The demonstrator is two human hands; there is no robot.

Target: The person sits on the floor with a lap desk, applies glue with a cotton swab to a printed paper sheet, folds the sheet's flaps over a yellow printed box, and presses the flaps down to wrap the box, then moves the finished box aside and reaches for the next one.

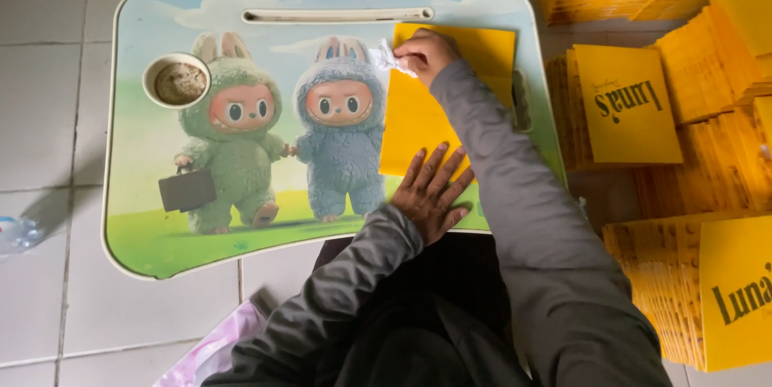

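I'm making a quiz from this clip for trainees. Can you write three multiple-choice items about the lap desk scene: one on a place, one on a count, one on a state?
1. Where does the yellow sheet lie on the lap desk?
A. on its right part
B. over the cup hole
C. on the floor tiles

2. How many cartoon figures are printed on the lap desk?
A. one
B. two
C. four

3. How is the left hand?
A. closed in a fist
B. lifted in the air
C. flat, fingers spread, on the sheet's lower edge

Answers:
1 A, the sheet lies right of the blue figure.
2 B, a green figure and a blue one.
3 C, the palm presses down while the right hand pinches a white scrap at the sheet's top.
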